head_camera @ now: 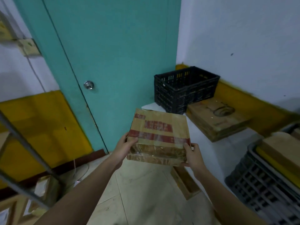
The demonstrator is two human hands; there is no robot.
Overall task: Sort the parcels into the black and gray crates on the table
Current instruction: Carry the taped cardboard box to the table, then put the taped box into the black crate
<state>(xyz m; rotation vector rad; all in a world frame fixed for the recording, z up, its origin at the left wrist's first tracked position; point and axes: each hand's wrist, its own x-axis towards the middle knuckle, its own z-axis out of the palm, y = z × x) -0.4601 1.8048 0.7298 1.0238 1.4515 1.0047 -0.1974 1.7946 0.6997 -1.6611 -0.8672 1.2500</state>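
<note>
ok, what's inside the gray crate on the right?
The gray crate holds at least one brown cardboard parcel with a yellow layer at its near edge, rising above the rim. Anything lower down is hidden by the parcel and the crate wall.

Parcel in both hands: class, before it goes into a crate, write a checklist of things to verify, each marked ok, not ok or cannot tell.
1. Grip: left hand and right hand each hold one end of the parcel: ok.
2. Parcel sealed with tape: ok.
3. Label readable for sorting: blurred, cannot tell.
4. Room in the black crate: the visible part looks empty: ok.
5. Room in the gray crate: boxes already rise above its rim: not ok.
6. Path to the black crate: nothing between it and the parcel: ok.
</note>
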